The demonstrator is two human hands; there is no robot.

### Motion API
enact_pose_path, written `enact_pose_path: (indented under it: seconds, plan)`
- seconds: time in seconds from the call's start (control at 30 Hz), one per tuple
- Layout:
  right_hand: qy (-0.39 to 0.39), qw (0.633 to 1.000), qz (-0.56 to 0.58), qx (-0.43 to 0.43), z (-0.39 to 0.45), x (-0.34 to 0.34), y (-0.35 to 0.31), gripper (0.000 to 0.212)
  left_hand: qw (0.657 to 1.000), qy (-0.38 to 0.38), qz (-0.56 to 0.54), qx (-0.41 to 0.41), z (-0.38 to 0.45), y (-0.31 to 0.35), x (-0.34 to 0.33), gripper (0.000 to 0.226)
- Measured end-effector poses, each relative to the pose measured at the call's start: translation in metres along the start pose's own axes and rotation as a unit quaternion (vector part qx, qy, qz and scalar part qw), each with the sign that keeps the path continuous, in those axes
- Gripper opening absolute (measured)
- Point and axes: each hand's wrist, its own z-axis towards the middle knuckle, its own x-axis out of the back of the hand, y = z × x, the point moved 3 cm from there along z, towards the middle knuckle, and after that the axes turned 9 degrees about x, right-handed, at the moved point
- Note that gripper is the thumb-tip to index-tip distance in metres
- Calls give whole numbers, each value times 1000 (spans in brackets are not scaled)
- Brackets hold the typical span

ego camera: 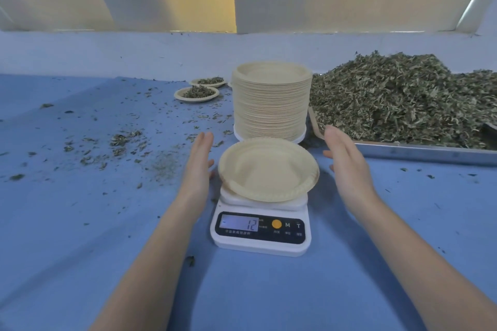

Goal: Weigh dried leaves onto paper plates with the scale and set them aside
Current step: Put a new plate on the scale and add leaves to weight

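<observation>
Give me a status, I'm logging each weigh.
Left hand and right hand open, flanking the plate, holding nothing. Empty paper plate on scale, display shows 12. Nothing blocking the leaf pile.

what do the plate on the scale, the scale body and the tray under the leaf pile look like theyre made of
Plate on the scale: looks like pressed paper or pulp, matte beige with a crimped rim.
Scale body: seems smooth white plastic with a dark glossy panel.
Tray: likely metal, given its grey, reflective rim.
</observation>
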Motion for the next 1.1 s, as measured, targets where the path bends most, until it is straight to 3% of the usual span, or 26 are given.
enact_pose_path:
  seconds: [0.37, 0.5, 0.6, 0.7, 0.93, 1.0, 1.1]
  plan:
    - [2, 1000, 16, 2, 1, -4, 4, 9, 1000, 26, -13, -10, 1, -2, 6, 62]
    - [-11, 1000, 26, 0, 0, -7, 6, 9, 990, 56, 66, -115, -9, 8, 1, 61]
    - [-42, 999, 23, 15, 6, -7, -3, 16, 951, 48, 176, -251, -25, 33, -25, 61]
    - [-75, 996, 8, 46, 20, -1, -17, 37, 914, -52, 276, -294, -26, 52, -81, 46]
    - [-70, 985, -156, 30, 75, 70, -5, 45, 845, -215, 448, -197, 9, 58, -219, 53]
    - [-97, 957, -271, 26, 97, 98, 8, 54, 822, -230, 494, -166, 25, 52, -248, 58]
    - [-156, 883, -443, -1, 131, 139, 30, 69, 784, -232, 558, -139, 54, 43, -282, 62]
